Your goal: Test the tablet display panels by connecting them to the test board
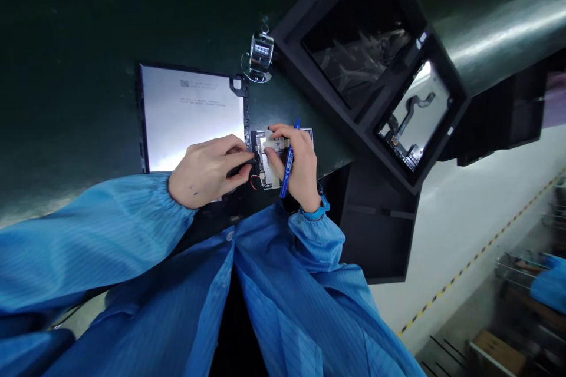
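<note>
A small device part with a bare circuit board [269, 175] lies on the dark green bench between my two hands. My left hand [210, 169] reaches its left edge with thumb and fingers pinched together; what they grip is too small or hidden to make out. A blue marker pen [287, 172] is tucked in my right hand [303, 168], slanting across the palm. The right thumb and fingertips also rest on the board. Close to the left fingertips, a thin red wire [253, 182] curls out. Behind my left hand lies a flat panel with a silvery back [194, 112] and a dark frame.
A metal tally counter [260, 54] stands beyond the board. To the right, a black foam tray [354, 121] holds a device with exposed board and flex cable [418, 115] in one compartment, and clear film [367, 53] in another. More black trays [375, 224] sit below it.
</note>
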{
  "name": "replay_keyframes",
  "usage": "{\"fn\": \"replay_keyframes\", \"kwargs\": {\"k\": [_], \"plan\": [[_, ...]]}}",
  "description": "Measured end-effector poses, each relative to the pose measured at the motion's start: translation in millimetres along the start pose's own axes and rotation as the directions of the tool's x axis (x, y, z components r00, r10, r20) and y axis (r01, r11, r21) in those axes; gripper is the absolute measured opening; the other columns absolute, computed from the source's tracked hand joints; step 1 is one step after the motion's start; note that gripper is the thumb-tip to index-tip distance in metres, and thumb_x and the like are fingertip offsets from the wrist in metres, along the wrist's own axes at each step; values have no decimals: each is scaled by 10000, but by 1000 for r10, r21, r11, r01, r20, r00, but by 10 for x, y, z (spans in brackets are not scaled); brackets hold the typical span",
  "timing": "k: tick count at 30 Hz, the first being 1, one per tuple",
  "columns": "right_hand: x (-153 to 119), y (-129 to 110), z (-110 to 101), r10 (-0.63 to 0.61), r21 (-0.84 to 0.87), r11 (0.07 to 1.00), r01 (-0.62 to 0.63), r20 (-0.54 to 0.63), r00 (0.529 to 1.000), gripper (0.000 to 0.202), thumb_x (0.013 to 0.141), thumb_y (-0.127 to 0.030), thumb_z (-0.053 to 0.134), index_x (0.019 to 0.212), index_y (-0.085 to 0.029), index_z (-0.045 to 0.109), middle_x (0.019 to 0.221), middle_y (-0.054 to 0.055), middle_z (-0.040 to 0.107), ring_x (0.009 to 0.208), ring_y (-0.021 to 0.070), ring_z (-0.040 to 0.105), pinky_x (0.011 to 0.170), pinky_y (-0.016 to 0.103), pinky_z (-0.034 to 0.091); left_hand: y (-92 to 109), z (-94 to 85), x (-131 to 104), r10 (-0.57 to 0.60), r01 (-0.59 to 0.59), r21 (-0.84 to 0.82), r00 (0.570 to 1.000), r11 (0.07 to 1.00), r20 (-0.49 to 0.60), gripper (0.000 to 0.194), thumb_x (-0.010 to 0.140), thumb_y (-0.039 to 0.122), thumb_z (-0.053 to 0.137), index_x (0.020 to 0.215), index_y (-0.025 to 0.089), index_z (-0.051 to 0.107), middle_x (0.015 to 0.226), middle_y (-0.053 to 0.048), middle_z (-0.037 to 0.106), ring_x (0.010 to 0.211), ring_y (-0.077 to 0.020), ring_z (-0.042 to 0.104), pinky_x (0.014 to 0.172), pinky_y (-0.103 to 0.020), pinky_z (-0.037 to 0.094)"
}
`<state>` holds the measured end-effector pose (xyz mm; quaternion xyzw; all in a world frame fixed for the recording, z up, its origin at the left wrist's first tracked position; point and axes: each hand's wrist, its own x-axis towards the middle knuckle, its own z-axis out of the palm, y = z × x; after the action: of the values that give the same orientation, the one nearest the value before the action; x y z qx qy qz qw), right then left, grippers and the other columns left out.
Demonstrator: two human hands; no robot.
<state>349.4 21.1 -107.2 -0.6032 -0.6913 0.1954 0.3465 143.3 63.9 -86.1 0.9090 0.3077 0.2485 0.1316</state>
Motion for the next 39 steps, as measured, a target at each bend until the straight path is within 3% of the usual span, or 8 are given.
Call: {"fn": "replay_keyframes", "kwargs": {"k": [14,27,34,39], "plan": [[-7,12,1,7,-6,1000,-7,13,1000,136,964,-321,583,1089,-277,555,1248,25,688,1134,239,601,1022,421,462,19,3,20,3,-3,15,999,1000,35,236,929,179,535,940,162,770,922,-65,755,742,-200,726,632,-297,593],[-11,14,1,-4,6,1000,4,0,1000,135,960,-315,597,1081,-267,561,1244,27,693,1132,234,601,1009,405,470,6,-7,23,57,-57,-17,998,998,-6,205,918,141,569,926,101,770,909,-103,749,728,-216,721,616,-307,589],[-2,10,2,11,1,1000,-11,11,1000,137,968,-347,579,1082,-272,564,1251,30,690,1136,244,605,1019,427,465,16,-7,40,159,-166,118,985,979,67,257,948,124,507,894,95,756,890,-126,739,746,-244,713,637,-348,604],[-3,13,2,-1,0,1000,1,8,1000,135,967,-328,584,1087,-270,561,1244,30,691,1131,239,605,1013,419,469,-3,-21,34,169,-178,87,981,980,96,267,962,133,505,866,118,753,902,-123,743,761,-236,711,670,-349,611]]}}
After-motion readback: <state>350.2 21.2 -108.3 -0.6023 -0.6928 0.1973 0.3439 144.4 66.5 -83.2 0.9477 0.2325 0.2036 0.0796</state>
